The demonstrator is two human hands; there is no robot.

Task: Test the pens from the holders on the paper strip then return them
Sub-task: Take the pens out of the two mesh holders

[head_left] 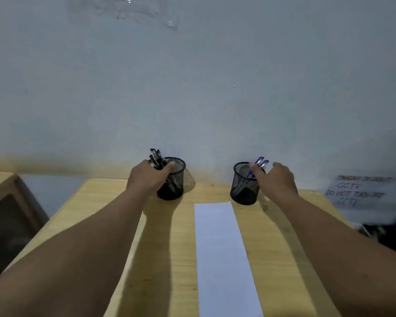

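Two black mesh holders stand at the far edge of the wooden table (169,248). The left holder (175,179) has several black pens (157,157) leaning left. My left hand (146,177) wraps around them at the rim, thumb on the right side. The right holder (245,186) has blue pens (261,162) leaning right. My right hand (277,179) closes on them, with the thumb in front and the fingers behind. A long white paper strip (222,259) lies between my forearms, running from the holders toward me; no marks show on it.
A pale wall rises right behind the holders. A wooden cabinet (7,202) stands lower at the left. At the right, a white handwritten CCTV notice (361,191) hangs beside the table, with dark space below it.
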